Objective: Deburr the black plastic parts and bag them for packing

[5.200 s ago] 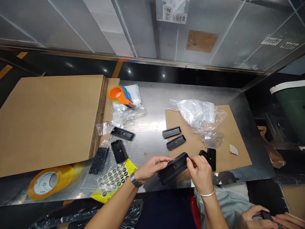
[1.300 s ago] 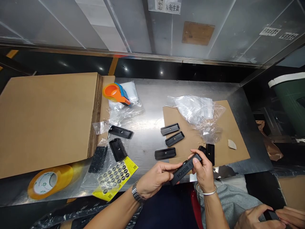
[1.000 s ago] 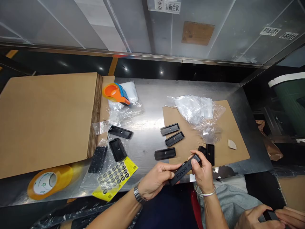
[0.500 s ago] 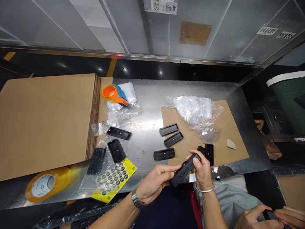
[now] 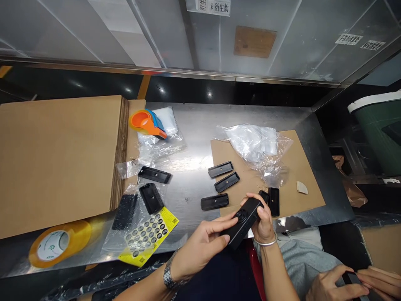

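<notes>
The left hand [image 5: 200, 246] pinches one end of the black case [image 5: 243, 225], the right hand [image 5: 262, 220] grips the other — it's at the near edge of the metal table [image 5: 197, 125], three black trays [image 5: 214, 202] beyond.

A stainless-steel workbench [image 5: 197, 121] extends ahead of the left hand [image 5: 203, 244], its surface showing glare. Farther out, dark floor [image 5: 106, 85] carries a yellow stripe [image 5: 143, 87] and spotted light reflections. Beyond this stands a grey panel [image 5: 297, 50] with a metal edge rail [image 5: 200, 72], labels attached.
</notes>
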`<move>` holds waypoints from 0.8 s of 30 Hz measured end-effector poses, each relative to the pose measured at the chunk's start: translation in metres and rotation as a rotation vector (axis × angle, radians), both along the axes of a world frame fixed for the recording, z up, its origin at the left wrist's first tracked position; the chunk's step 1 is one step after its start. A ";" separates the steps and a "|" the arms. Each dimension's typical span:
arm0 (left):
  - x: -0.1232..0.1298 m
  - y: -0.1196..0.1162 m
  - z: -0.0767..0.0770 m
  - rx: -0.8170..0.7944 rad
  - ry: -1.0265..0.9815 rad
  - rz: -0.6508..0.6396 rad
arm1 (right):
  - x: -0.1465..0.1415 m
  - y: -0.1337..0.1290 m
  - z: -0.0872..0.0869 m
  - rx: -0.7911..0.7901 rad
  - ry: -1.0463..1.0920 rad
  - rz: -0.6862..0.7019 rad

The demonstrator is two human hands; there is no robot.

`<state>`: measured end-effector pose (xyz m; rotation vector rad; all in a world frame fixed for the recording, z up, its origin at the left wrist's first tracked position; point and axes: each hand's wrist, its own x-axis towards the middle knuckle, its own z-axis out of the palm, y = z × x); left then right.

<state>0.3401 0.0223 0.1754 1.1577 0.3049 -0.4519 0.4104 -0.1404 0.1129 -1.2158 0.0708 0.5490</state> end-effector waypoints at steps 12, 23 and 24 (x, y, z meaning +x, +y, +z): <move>-0.004 -0.001 0.000 0.061 -0.010 -0.002 | 0.002 0.000 0.000 0.116 0.005 0.034; -0.004 -0.020 -0.081 0.237 0.080 0.025 | -0.005 -0.006 -0.053 -0.746 -0.051 0.215; -0.008 -0.021 -0.094 0.315 0.076 0.029 | -0.008 -0.007 -0.062 -0.795 -0.038 0.217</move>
